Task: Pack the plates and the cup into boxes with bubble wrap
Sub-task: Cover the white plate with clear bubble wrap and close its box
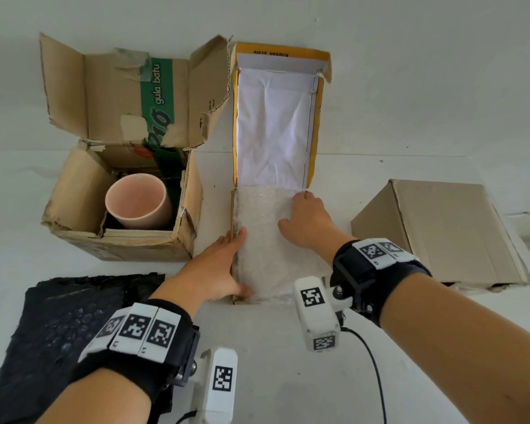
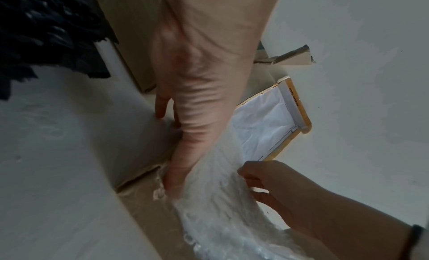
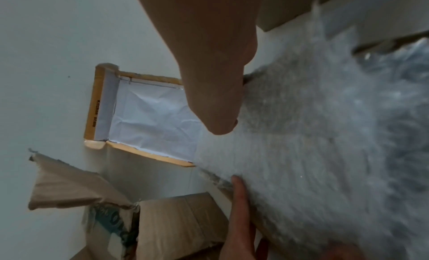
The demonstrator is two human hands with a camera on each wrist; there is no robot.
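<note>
A pink cup [image 1: 138, 203] stands tilted inside the open brown carton [image 1: 74, 185] at the left. In the middle lies a flat box [image 1: 234, 209] with its yellow-edged lid [image 1: 273, 123] folded back; clear bubble wrap [image 1: 263, 255] fills it and hides whatever is underneath. My left hand [image 1: 224, 264] lies along the box's left wall, fingers straight outside it and thumb on the wrap [image 2: 209, 199]. My right hand [image 1: 306, 218] presses flat on the wrap near the far right corner. No plate shows in any view.
A shut brown cardboard box [image 1: 441, 231] sits to the right of the flat box. A black sheet of bubble wrap [image 1: 74, 325] lies at the near left. A black cable [image 1: 374, 362] runs down from the right wrist camera. White wall stands behind the boxes.
</note>
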